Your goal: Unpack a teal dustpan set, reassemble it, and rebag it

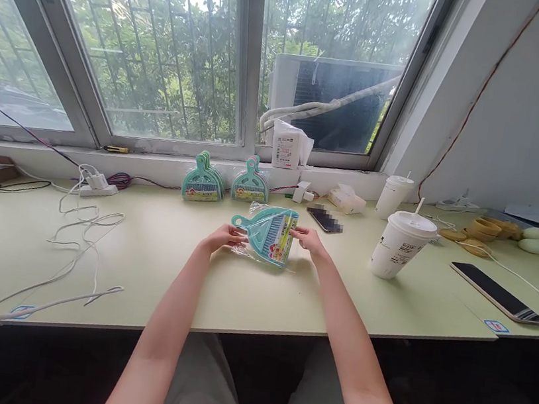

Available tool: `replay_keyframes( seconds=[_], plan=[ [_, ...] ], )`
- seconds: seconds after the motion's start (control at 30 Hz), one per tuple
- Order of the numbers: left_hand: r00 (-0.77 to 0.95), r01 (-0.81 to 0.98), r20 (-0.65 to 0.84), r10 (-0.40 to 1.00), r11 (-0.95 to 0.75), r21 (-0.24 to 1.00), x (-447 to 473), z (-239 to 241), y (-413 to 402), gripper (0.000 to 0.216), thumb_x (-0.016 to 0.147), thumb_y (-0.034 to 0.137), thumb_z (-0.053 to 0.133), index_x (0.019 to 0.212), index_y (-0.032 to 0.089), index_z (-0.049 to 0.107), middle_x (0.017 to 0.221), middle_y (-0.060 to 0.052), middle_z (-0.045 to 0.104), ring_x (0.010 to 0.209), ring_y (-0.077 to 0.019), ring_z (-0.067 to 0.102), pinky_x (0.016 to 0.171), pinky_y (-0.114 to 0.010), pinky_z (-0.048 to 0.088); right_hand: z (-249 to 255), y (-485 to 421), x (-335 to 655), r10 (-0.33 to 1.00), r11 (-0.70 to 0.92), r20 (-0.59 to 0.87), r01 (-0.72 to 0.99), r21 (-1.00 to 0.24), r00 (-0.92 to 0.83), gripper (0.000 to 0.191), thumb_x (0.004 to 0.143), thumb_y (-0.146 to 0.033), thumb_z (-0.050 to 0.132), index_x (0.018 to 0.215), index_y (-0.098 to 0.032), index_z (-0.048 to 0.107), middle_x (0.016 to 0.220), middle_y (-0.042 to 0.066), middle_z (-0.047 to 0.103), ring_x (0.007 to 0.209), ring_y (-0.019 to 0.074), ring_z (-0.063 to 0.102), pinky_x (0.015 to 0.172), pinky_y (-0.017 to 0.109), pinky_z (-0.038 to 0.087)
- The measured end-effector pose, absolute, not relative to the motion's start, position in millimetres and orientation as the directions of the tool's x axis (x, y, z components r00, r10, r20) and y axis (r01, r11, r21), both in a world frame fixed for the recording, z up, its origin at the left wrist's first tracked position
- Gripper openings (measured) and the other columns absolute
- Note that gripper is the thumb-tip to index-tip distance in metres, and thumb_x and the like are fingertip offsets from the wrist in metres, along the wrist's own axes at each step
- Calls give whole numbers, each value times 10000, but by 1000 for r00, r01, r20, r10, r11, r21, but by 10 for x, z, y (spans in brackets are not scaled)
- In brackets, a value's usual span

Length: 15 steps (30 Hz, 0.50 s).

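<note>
A small teal dustpan and brush set in a clear plastic bag is tilted over the desk in front of me, handle to the left. My left hand grips the bag beside the handle end, its fingers partly hidden behind it. At the wide right edge, near the printed label, my right hand pinches the pack. Behind it, against the window ledge, lean two stacks of similar sets: a left stack and a right stack.
Right of my hands are a phone, a tissue pack, two white cups with straws, the nearer cup larger, and a tablet. Loose white cables and a power strip lie to the left. The desk's front edge runs below my forearms.
</note>
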<state>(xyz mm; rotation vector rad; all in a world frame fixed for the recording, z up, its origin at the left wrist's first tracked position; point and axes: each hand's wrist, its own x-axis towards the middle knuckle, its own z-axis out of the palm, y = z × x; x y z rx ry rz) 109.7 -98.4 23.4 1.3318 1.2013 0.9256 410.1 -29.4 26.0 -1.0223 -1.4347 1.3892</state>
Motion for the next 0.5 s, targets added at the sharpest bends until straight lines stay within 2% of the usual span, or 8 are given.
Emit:
replay_keyframes(
  seconds=[0.1,0.17,0.23,0.27,0.33,0.4,0.47,0.5],
  plan=[
    [-30,132,-40,999,44,990,933,245,-1011,498,613,392,816,1022,147,673,841,-124,714,820,-227,667,799,-364,515,256,-227,4222,981,22,37,-81,-996,-190,431,517,-392,837,837,-128,716,750,56,679,419,13,167,398,236,110],
    [-343,154,-20,939,77,985,779,249,-1047,477,661,392,771,1063,163,653,867,-120,707,869,-240,662,823,-381,509,238,-187,4312,994,17,33,-140,-990,-108,403,522,-359,836,832,-133,711,767,54,678,412,12,179,388,234,118],
    [-682,207,-10,732,206,956,609,247,-1093,434,707,347,721,1101,189,630,942,-122,692,966,-269,641,861,-412,490,213,-163,4376,999,7,17,-196,-981,-49,342,545,-310,819,818,-142,703,793,49,679,405,9,186,379,230,133],
    [-799,224,9,602,284,932,531,243,-1115,417,726,311,692,1122,203,616,1014,-131,677,1045,-291,611,893,-435,470,201,-156,4392,1000,-3,3,-223,-975,-26,305,553,-282,809,804,-148,696,800,44,677,401,8,189,375,227,140],
    [-889,233,52,455,351,907,420,235,-1146,453,758,237,626,1204,191,562,1239,-186,575,1242,-347,467,966,-500,401,179,-148,4386,1000,-25,-27,-275,-961,4,242,572,-240,782,774,-158,677,785,30,668,393,7,200,368,220,146],
    [-929,272,137,342,384,883,403,234,-1147,585,754,230,622,1312,164,460,1450,-228,351,1364,-382,280,1010,-546,337,163,-144,4341,998,-56,-60,-308,-950,3,201,587,-221,760,749,-163,657,741,19,650,384,11,210,358,214,140],
    [-931,347,259,257,404,847,507,256,-1119,765,740,247,648,1411,119,304,1532,-262,125,1418,-391,121,1065,-574,240,152,-147,4272,997,-79,-78,-321,-944,-15,186,598,-214,748,745,-166,645,709,15,635,377,13,207,345,211,138],
    [-912,405,334,240,383,830,605,276,-1099,812,748,258,646,1437,111,242,1543,-263,64,1431,-382,63,1088,-575,194,147,-155,4232,996,-85,-81,-324,-942,-25,186,602,-213,747,750,-168,642,698,13,628,374,13,205,339,209,140]
  ],
)
